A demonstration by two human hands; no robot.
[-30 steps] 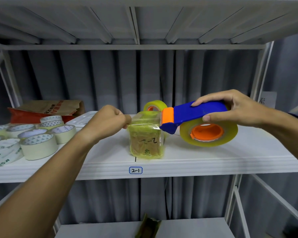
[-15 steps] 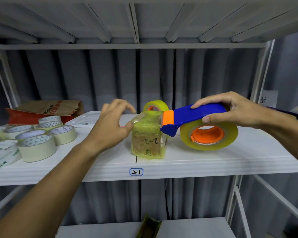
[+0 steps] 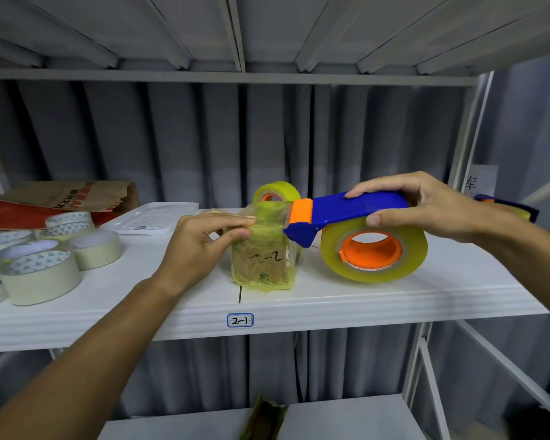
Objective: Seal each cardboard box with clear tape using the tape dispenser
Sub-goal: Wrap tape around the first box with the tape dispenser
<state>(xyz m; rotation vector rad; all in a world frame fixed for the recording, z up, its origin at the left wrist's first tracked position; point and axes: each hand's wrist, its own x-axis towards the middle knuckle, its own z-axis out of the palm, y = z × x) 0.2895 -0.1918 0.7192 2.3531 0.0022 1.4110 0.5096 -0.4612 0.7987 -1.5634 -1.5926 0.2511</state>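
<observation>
A: At centre frame, a small cardboard box (image 3: 264, 258), already wrapped in yellowish clear tape, is sitting on a white shelf (image 3: 394, 296), just above a label (image 3: 240, 320) reading "2-1".

B: And the hands?

A: The left hand (image 3: 197, 249) is pressing against the box's left side, fingers (image 3: 235, 221) curled together over its top edge. The right hand (image 3: 426, 204), right of centre, is clamping down on the blue tape dispenser (image 3: 346, 211), thumb below, fingers over the handle.

B: Where is the dispenser meeting the box?

A: Its orange nose (image 3: 300, 211) is touching the box's upper right corner, the big tape roll (image 3: 373, 249) hanging just beside the box.

B: Anything else?

A: Pale tape rolls (image 3: 42, 274) are crowding the lower left of the shelf, a white tray (image 3: 150, 217) behind them, and a second yellow roll (image 3: 277, 190) is peeking from behind the box.
</observation>
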